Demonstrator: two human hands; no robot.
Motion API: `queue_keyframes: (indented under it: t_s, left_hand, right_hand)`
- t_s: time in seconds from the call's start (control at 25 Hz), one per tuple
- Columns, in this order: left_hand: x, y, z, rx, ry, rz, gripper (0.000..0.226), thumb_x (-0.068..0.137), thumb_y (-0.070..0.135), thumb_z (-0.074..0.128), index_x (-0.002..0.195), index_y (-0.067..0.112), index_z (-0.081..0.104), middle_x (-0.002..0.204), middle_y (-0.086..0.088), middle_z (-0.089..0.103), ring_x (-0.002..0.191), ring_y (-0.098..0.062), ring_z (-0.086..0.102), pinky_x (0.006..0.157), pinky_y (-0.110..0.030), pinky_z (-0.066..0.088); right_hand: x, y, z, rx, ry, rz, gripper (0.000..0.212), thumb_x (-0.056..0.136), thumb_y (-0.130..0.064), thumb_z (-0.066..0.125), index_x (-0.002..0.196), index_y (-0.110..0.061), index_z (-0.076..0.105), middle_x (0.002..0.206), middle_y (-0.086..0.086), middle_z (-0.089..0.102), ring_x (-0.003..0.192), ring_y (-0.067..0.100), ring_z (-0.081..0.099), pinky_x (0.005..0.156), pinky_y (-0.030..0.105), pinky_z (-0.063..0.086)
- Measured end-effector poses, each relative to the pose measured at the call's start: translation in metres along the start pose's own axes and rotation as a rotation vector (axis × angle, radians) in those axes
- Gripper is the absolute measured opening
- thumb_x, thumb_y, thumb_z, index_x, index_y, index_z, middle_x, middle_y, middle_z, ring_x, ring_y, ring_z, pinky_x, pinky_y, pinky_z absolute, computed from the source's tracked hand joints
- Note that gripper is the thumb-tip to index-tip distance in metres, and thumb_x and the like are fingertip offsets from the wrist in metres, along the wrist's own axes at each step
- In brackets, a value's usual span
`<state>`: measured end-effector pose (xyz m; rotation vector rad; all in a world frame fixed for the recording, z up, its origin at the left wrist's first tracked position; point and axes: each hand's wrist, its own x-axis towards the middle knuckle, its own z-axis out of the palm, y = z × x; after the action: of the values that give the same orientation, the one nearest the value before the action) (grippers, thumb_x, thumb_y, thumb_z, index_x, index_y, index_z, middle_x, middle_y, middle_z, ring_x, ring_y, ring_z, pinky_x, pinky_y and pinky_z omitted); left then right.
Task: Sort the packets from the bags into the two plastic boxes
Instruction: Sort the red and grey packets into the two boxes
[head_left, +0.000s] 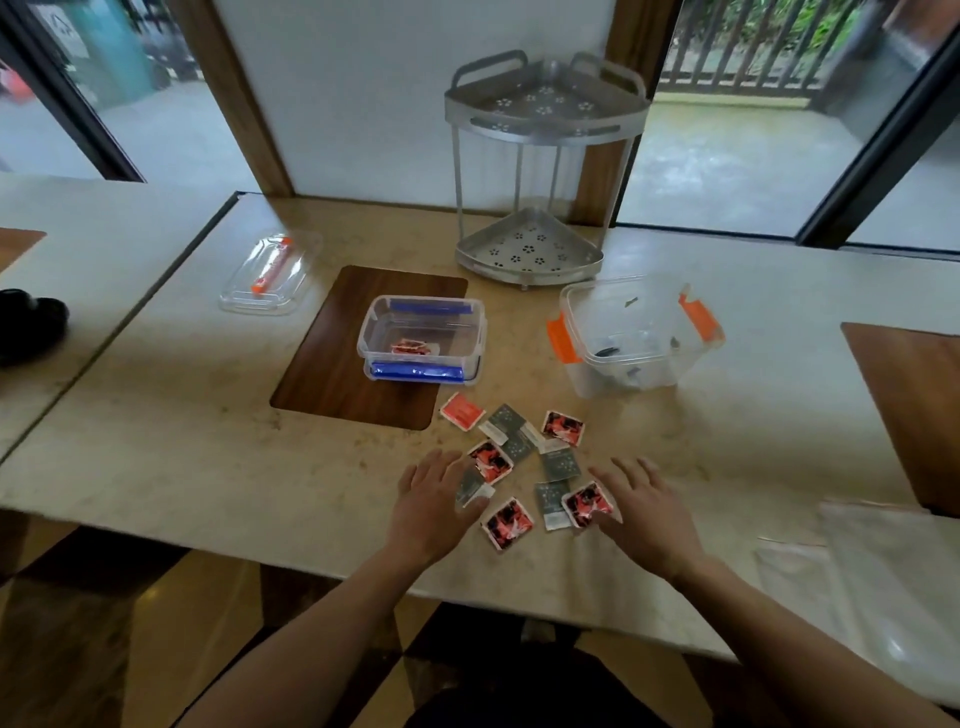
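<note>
A: Largest item first?
B: The counter (156, 426), pale marble, with a dark wood inset (332, 364) left of centre. At its back stands a metal two-tier corner rack (535, 176).

A: The boxes?
B: Two, both clear plastic with lids off. The orange-latch box (639, 338) stands right of centre, in front of the rack; small dark items lie in it, too blurred to identify. The blue-latch box (423, 338) sits on the right edge of the inset and holds one red packet (410, 347). A clear lid (270, 275) with an orange latch lies well apart, to the rear left.

A: Bags?
B: Clear bags (872, 561) lie flat at the right near edge of the counter.

A: Packets?
B: A loose pile (524, 462) lies on the counter in front of the boxes, red-and-black ones mixed with grey ones, several overlapping. One orange packet (461, 410) sits at the pile's rear left.

A: Grip state?
B: Both are open, fingers spread and straight. The left hand (436, 499) is at the pile's left edge, covering part of a grey packet (471, 488). The right hand (644, 509) is at the pile's right edge, thumb touching a red-and-black packet (589, 503). Neither hand holds anything.
</note>
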<state>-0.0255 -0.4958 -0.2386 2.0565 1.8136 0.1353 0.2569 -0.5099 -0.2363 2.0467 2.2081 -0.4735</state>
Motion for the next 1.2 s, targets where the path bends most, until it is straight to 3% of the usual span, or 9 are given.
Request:
queue_keyframes:
  t_s: [0.12,0.24,0.44,0.64,0.96,1.2]
  left_hand:
    - [0.006,0.012,0.011,0.05,-0.05,0.025,0.058,0.091,0.058,0.047,0.142,0.032,0.039,0.153,0.007,0.034,0.146,-0.018,0.018,0.119,-0.041,0.014]
    - [0.011,0.023,0.023,0.162,-0.125,0.066,0.059,0.088,0.058,0.047,0.14,0.03,0.043,0.147,0.003,0.04,0.14,-0.02,0.027,0.114,-0.04,0.02]
    - [0.02,0.037,0.036,0.197,-0.234,0.04,0.056,0.085,0.059,0.051,0.131,0.029,0.05,0.139,0.0,0.047,0.133,-0.023,0.037,0.105,-0.039,0.034]
    - [0.019,0.047,0.045,0.156,-0.232,-0.016,0.049,0.086,0.054,0.054,0.125,0.026,0.05,0.124,-0.001,0.051,0.109,-0.021,0.053,0.082,-0.033,0.044]
    - [0.033,0.047,0.039,0.014,-0.328,-0.088,0.042,0.08,0.046,0.064,0.113,0.028,0.046,0.115,0.005,0.052,0.099,-0.017,0.053,0.066,-0.031,0.036]
    - [0.049,0.029,0.034,-0.155,-0.467,-0.021,0.02,0.087,0.037,0.061,0.1,0.023,0.058,0.106,0.002,0.058,0.095,-0.016,0.054,0.078,-0.034,0.045]
  right_hand:
    - [0.014,0.006,0.002,0.025,-0.072,-0.029,0.056,0.094,-0.03,0.044,0.146,-0.038,0.025,0.158,0.0,0.027,0.147,0.027,0.017,0.117,0.045,0.025]
    - [0.024,0.009,0.007,-0.002,-0.085,-0.107,0.055,0.093,-0.021,0.043,0.144,-0.037,0.029,0.154,-0.001,0.033,0.143,0.025,0.025,0.111,0.043,0.033]
    - [0.034,0.017,0.012,-0.082,-0.096,-0.264,0.054,0.091,-0.022,0.049,0.141,-0.035,0.033,0.148,-0.002,0.039,0.137,0.022,0.033,0.105,0.038,0.035]
    - [0.044,0.022,0.015,-0.066,-0.13,-0.293,0.046,0.093,-0.029,0.047,0.138,-0.033,0.04,0.142,0.0,0.044,0.129,0.022,0.041,0.102,0.037,0.037]
    - [0.056,0.023,0.007,0.014,-0.227,-0.147,0.035,0.086,-0.053,0.052,0.112,-0.03,0.057,0.114,-0.001,0.054,0.105,0.021,0.052,0.082,0.035,0.045]
    - [0.061,0.02,0.0,0.291,-0.316,0.011,0.017,0.085,-0.041,0.062,0.087,-0.024,0.064,0.086,-0.003,0.068,0.079,0.017,0.064,0.067,0.036,0.052]
